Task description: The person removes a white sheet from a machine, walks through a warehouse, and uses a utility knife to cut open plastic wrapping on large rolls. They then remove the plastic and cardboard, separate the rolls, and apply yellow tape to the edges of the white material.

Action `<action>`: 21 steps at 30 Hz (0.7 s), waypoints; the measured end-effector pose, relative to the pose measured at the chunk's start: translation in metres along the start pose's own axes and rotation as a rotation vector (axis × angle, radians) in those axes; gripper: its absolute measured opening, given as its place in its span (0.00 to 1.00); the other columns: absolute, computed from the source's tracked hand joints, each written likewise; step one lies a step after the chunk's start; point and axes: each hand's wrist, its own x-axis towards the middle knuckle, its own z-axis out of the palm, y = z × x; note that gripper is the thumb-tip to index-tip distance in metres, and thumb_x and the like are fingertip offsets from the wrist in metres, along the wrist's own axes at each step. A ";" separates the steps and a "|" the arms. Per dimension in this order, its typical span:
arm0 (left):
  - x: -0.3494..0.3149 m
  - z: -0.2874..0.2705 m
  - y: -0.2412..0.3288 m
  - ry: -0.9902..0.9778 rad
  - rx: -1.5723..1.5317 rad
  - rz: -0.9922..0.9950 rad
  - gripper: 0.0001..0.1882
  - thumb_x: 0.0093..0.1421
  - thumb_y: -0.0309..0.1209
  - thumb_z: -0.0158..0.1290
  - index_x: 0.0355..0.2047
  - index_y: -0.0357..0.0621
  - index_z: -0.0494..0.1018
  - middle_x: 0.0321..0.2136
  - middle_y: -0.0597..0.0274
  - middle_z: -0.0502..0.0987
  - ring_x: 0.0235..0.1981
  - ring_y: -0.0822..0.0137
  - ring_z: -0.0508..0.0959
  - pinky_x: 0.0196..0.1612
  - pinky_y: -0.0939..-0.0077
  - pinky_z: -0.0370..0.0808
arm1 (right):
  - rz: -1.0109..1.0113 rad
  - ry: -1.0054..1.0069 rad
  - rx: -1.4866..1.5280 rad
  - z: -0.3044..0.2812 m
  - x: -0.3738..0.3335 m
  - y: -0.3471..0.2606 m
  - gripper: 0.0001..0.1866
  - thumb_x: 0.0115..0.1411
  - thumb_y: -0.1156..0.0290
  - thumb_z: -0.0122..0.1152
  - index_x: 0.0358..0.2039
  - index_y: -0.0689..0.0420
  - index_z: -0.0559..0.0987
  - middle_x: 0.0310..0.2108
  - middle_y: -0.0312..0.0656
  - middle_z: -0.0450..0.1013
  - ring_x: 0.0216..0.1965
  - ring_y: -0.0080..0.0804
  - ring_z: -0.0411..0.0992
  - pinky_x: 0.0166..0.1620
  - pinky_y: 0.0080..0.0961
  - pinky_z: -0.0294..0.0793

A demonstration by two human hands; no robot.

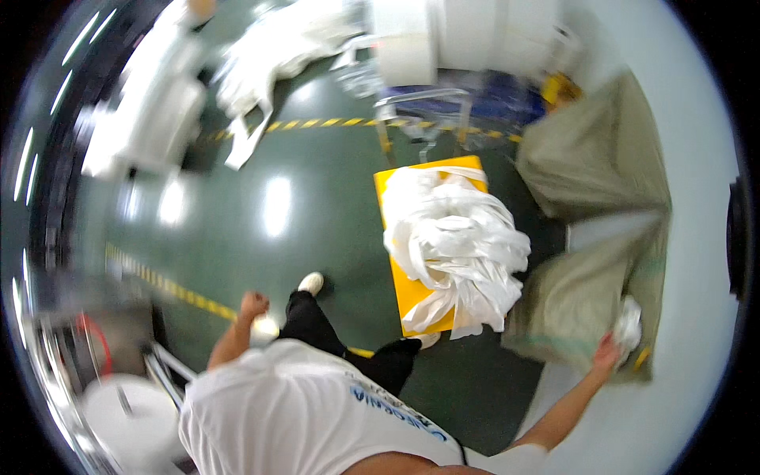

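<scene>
Out to the right, my right hand [608, 350] is closed on a crumpled white piece of film or thin cloth [629, 326], at the near end of an olive-grey woven sack [574, 297]. My left hand [255, 304] hangs at my left side with its fingers curled, and nothing shows in it. Close by that hand is a pale patch that I cannot make out. In front of me a heap of white sheeting [459, 237] lies twisted on a yellow platform trolley [408, 297]. Its metal handle [423, 96] stands at the far end.
Another olive-grey sack [598, 150] leans on the wall farther off. Large white rolls [404, 47] stand at the back, with white sheeting [269, 59] piled left of them. At the lower left is a machine with a white roll [131, 419]. Yellow striped tape marks the green floor [214, 229].
</scene>
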 end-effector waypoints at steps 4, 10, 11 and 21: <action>-0.035 -0.005 -0.025 0.010 -0.616 -0.346 0.10 0.61 0.31 0.56 0.31 0.35 0.80 0.23 0.57 0.82 0.21 0.65 0.82 0.25 0.68 0.81 | -0.042 -0.011 -0.167 0.011 0.014 0.135 0.11 0.72 0.61 0.57 0.43 0.55 0.81 0.37 0.35 0.81 0.38 0.25 0.78 0.40 0.23 0.78; -0.046 0.032 -0.153 -0.170 -0.934 -0.488 0.08 0.61 0.30 0.58 0.31 0.38 0.81 0.22 0.57 0.80 0.20 0.65 0.80 0.25 0.68 0.81 | 0.200 -0.175 -0.371 0.330 -0.074 0.368 0.10 0.70 0.62 0.59 0.43 0.54 0.80 0.33 0.30 0.75 0.31 0.21 0.70 0.36 0.22 0.72; -0.041 0.055 -0.161 -0.176 -0.957 -0.492 0.09 0.61 0.32 0.59 0.34 0.38 0.82 0.26 0.55 0.82 0.24 0.63 0.81 0.29 0.67 0.81 | 0.159 -0.235 -0.452 0.387 -0.105 0.396 0.11 0.70 0.61 0.59 0.44 0.55 0.80 0.33 0.30 0.75 0.31 0.21 0.70 0.36 0.22 0.72; 0.144 -0.034 -0.224 -0.611 -2.396 -0.306 0.11 0.59 0.37 0.50 0.26 0.44 0.71 0.21 0.62 0.70 0.22 0.59 0.73 0.27 0.64 0.73 | 0.358 -0.626 -0.912 0.679 -0.250 0.687 0.12 0.73 0.62 0.56 0.47 0.57 0.79 0.33 0.37 0.77 0.31 0.25 0.75 0.35 0.23 0.78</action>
